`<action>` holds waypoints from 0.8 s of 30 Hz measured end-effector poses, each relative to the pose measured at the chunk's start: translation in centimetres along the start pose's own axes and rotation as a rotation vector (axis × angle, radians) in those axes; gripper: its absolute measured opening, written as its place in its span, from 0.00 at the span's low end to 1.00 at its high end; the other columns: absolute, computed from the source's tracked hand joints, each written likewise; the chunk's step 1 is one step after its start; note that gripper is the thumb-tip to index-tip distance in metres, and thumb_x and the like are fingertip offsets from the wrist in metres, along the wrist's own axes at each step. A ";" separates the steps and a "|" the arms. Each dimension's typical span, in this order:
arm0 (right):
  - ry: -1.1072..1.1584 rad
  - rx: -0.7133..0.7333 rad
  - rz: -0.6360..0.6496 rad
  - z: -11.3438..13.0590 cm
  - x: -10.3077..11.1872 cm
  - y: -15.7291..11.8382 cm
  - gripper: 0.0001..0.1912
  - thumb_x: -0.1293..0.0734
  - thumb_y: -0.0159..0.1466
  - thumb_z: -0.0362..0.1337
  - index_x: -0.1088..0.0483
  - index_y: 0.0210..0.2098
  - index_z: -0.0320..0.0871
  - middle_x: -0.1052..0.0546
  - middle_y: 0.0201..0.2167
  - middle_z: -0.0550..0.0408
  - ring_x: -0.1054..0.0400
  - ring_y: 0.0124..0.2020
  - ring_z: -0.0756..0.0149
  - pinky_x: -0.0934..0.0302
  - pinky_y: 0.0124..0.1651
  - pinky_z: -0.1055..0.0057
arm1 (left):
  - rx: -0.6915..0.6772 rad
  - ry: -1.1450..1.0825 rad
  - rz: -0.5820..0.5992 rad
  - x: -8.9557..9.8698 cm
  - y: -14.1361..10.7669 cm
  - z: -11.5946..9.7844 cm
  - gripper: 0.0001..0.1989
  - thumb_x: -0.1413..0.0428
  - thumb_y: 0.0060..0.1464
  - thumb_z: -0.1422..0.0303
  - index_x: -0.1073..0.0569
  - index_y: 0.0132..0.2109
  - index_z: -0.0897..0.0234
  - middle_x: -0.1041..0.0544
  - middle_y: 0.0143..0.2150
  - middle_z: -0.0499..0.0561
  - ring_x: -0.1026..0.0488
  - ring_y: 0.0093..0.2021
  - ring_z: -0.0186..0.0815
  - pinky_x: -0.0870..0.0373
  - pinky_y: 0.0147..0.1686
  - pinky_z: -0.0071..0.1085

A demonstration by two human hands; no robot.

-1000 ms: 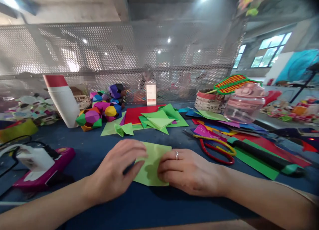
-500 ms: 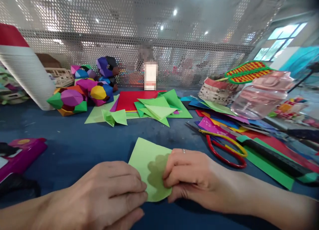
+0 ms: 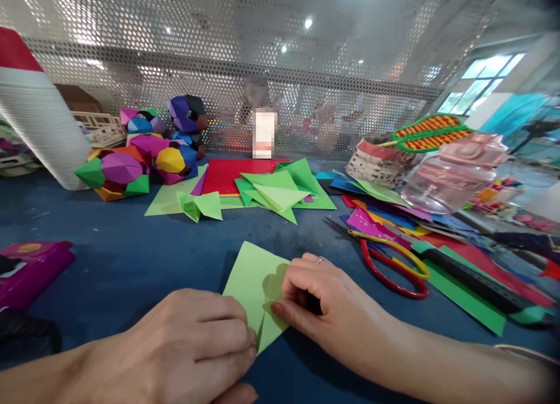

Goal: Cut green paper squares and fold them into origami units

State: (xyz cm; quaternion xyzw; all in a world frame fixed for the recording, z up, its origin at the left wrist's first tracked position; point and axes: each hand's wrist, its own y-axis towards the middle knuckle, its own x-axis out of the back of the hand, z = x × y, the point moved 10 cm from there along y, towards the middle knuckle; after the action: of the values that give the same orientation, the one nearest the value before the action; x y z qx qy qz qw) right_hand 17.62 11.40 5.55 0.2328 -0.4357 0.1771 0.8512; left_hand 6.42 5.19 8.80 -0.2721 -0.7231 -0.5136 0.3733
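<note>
Lt-green folded paper sheet [image 3: 248,276] is lying near ctr on dark-blue tabletop [image 3: 126,246]. L hand [image 3: 188,345], fingers together, is pressing its near-left edge; R hand [image 3: 332,305], fingers curled, is touching right side. Can't tell if either's pinching.

The sheet [image 3: 242,273] between the left hand [image 3: 192,340] and right hand [image 3: 326,299] was pale lime green. The table [image 3: 175,255] under both hands was dark blue. Right of the right hand, the scissors [image 3: 387,239] had one red and one yellow handle, and the cutter [image 3: 476,281] was black with mint-green ends. Beyond the right hand, the woven piece [image 3: 431,132] was red-and-yellow patterned, edged in green.
</note>
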 end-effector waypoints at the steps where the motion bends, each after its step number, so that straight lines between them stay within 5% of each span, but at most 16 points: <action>1: -0.016 0.000 -0.006 0.0 0.0 0.0 0.15 0.29 0.64 0.33 0.38 0.25 0.44 0.31 0.23 0.61 0.40 0.28 0.68 0.48 0.33 0.69 | -0.011 -0.001 0.004 -0.1 0.0 0.0 0.11 0.48 0.65 0.71 0.21 0.48 0.62 0.17 0.37 0.53 0.20 0.38 0.40 0.21 0.41 0.31; 9: -0.028 0.017 0.005 0.1 -0.3 0.0 0.15 0.30 0.63 0.32 0.40 0.25 0.44 0.33 0.23 0.63 0.42 0.27 0.68 0.49 0.35 0.68 | -0.146 -0.057 0.035 -0.2 0.6 -0.4 0.11 0.45 0.63 0.69 0.24 0.51 0.63 0.18 0.49 0.55 0.22 0.52 0.43 0.25 0.53 0.32; 18: -0.063 -0.043 0.012 0.1 0.0 0.0 0.10 0.29 0.62 0.35 0.35 0.32 0.45 0.30 0.28 0.61 0.39 0.32 0.66 0.48 0.38 0.67 | -0.170 -0.041 0.120 -1.1 0.4 -0.9 0.12 0.53 0.67 0.74 0.24 0.47 0.67 0.18 0.48 0.53 0.23 0.51 0.36 0.34 0.62 0.28; 24: -0.057 -0.109 0.054 0.2 -0.1 -0.3 0.12 0.28 0.61 0.40 0.35 0.36 0.45 0.29 0.31 0.60 0.39 0.35 0.63 0.48 0.40 0.65 | -0.160 -0.045 -0.066 0.0 1.0 -1.1 0.11 0.54 0.65 0.77 0.27 0.45 0.66 0.17 0.40 0.52 0.20 0.43 0.33 0.27 0.53 0.22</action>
State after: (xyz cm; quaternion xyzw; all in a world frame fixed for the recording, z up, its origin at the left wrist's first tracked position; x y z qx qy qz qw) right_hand 17.60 11.07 5.54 0.1789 -0.4749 0.1693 0.8449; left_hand 7.45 4.47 9.58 -0.2883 -0.6965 -0.5755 0.3170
